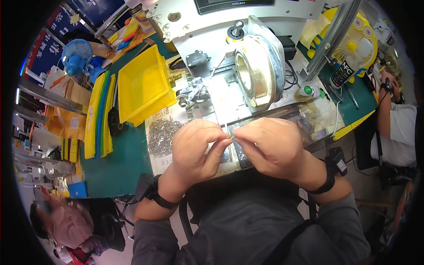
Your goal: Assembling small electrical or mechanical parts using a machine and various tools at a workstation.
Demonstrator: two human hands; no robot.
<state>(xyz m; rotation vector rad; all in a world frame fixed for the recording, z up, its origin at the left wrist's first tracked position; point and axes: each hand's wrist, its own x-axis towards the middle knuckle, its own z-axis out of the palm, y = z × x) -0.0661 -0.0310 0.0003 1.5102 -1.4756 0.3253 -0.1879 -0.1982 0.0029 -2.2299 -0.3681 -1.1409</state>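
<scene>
Both my hands are raised in front of the machine, fingertips almost meeting. My left hand (194, 148) is closed in a pinch, thumb against forefinger. Facing it, my right hand (274, 143) pinches too. Between the fingertips shows a small thin metal piece (232, 137), mostly covered, so its exact shape is hard to make out. A heap of small silvery metal pieces (162, 138) lies on printed paper just left of my left hand. Beyond my hands stands a large wheel (252, 75) with a pale gold rim, brightly lit, on the white machine (185, 20).
A yellow bin (140, 84) stands on the green table mat (128, 170) to the left, beside upright yellow, green and blue strips (100, 115). On the right are a green-topped button box (306, 92), a black can (341, 74) and a yellow fan (352, 45). Other people sit at both sides.
</scene>
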